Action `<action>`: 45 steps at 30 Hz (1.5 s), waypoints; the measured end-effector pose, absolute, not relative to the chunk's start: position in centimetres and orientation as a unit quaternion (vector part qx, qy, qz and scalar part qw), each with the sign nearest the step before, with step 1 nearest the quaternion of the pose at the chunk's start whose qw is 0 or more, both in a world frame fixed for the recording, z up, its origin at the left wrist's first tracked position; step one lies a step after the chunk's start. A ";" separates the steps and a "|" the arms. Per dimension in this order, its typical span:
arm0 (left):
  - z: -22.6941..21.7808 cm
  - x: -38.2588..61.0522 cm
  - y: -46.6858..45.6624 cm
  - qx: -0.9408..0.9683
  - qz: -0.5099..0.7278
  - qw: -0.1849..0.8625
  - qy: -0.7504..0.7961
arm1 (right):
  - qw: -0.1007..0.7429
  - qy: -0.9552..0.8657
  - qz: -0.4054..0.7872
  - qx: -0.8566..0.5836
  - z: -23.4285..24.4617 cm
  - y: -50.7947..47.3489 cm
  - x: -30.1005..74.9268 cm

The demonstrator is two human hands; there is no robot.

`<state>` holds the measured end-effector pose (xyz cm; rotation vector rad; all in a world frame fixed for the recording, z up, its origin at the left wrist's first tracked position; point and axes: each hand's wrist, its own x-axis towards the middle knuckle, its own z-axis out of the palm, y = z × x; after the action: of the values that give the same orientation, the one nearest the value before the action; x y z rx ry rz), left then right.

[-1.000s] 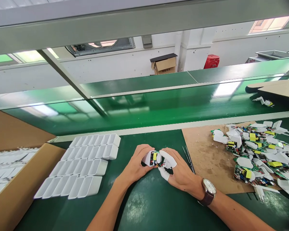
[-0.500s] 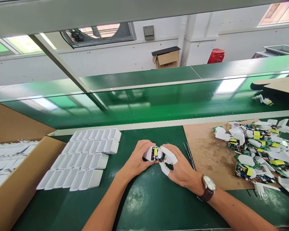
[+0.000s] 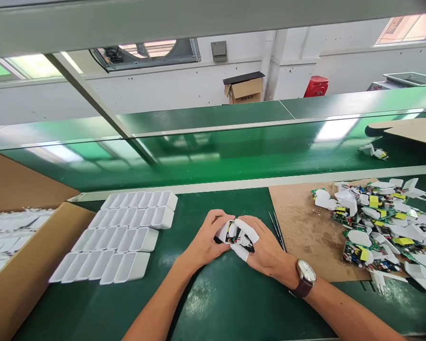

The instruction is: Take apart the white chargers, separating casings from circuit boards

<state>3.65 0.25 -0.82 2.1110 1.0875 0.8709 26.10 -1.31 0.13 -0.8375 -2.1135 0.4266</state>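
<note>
Above the green bench, my left hand [image 3: 206,237] is closed around a white plastic case [image 3: 221,232]. A small circuit board [image 3: 231,231] with a yellow-wrapped part sits at the mouth of this case, partly inside it. My right hand [image 3: 268,248], with a watch on the wrist, grips a white plastic cover [image 3: 242,253] joined to the board's right side. Dark gaps and thin wires show between the white pieces. My fingers hide much of the case and cover. Just right of my right hand lie thin black tweezers [image 3: 278,231].
Rows of white open cases [image 3: 128,267] stand at left, beside a cardboard box [image 3: 57,246] of white parts. At right, a brown cardboard sheet [image 3: 301,227] bears a heap of circuit boards [image 3: 362,237] with white pieces. A raised ledge [image 3: 213,187] crosses behind.
The board has turned and sits deeper in the white case. Both hands have drawn slightly closer together, and the cover has tilted. The camera view has shifted slightly.
</note>
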 end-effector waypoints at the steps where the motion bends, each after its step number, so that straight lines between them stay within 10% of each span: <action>1: -0.7 3.7 0.3 0.792 0.324 0.317 0.409 | 0.409 -0.828 0.183 -0.339 0.3 -1.3 26.2; 13: 0.9 4.1 0.3 0.566 0.381 0.594 0.425 | 0.415 -0.811 0.256 -0.323 0.1 -0.1 26.3; 45: -0.2 5.3 -0.6 0.634 0.468 0.391 0.477 | 0.351 -0.854 0.162 -0.349 -1.4 0.5 25.7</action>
<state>5.28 -0.58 -0.23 1.6098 1.2111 1.1887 25.71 0.48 -1.39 -0.9047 -2.2109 0.4191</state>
